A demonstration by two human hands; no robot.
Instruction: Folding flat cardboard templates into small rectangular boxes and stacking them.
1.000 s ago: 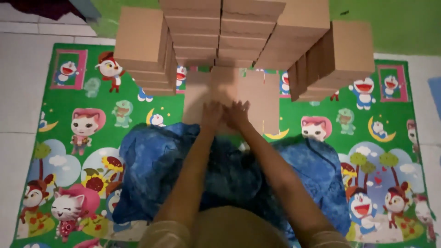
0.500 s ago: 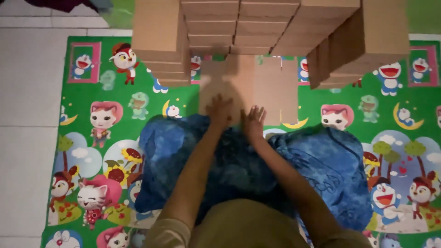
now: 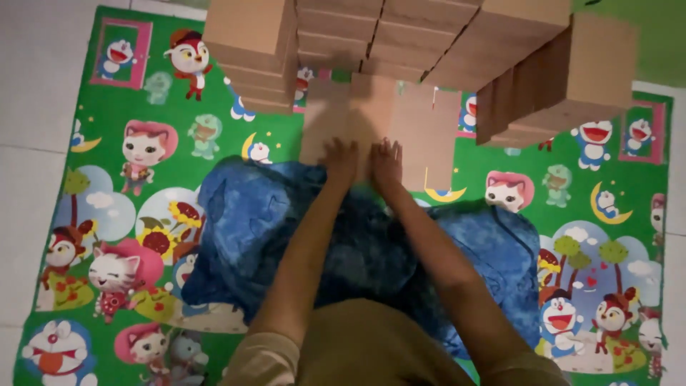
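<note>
From the head camera I see my left hand [image 3: 340, 159] and right hand [image 3: 386, 159] side by side at the centre of the frame, both lying flat with fingers spread on the near edge of a flat sheet of cardboard [image 3: 421, 129]; neither is clenched or grasping anything, they only press on it. The cardboard lies on the mat just above the hands, its far edge running in under the boxes. Stacks of cardboard boxes [image 3: 371, 36] fill the top of the frame, one stack [image 3: 250, 43] hanging over the sheet at upper left and another [image 3: 564, 78] at upper right, so the sheet is hemmed in on three sides and the only open side is toward me. Blue cloth [image 3: 243, 229] covers my lap in the middle of the frame, its upper edge touching the sheet's near edge under the hands. The green cartoon mat [image 3: 107, 143] shows bare at left and right, with pale floor tiles [image 3: 28, 107] beyond its left edge.
</note>
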